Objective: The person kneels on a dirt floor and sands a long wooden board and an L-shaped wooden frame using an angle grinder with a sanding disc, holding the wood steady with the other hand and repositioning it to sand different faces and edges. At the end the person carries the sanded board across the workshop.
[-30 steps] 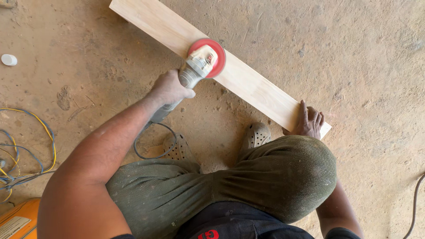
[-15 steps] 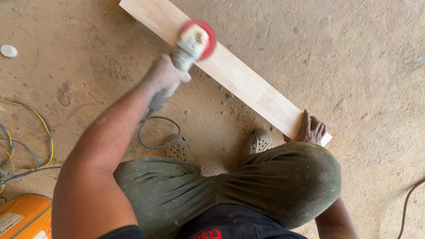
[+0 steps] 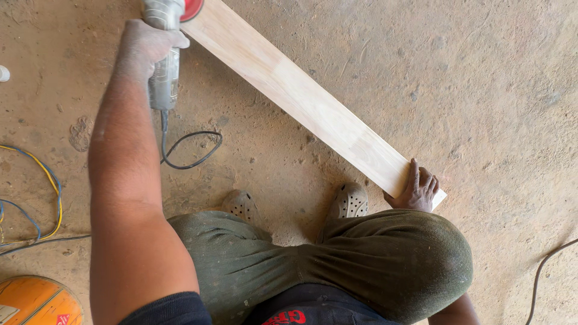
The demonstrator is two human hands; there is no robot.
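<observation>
On dusty floor (image 3: 481,90), 1 long plank (image 3: 301,99) lies diagonally; left hand (image 3: 147,45) is wrapped tight round grey sander (image 3: 164,66) at its far end; right hand (image 3: 418,189) presses flat, fingers spread, on near end

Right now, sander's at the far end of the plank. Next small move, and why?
Probably draw the grey corded sander with the red disc back along the long pale wooden plank toward the near end. The left hand has it at the plank's far end, near the frame's top edge, with a long bare stretch of plank below it, and the right hand pins the near end to the dusty floor.
</observation>
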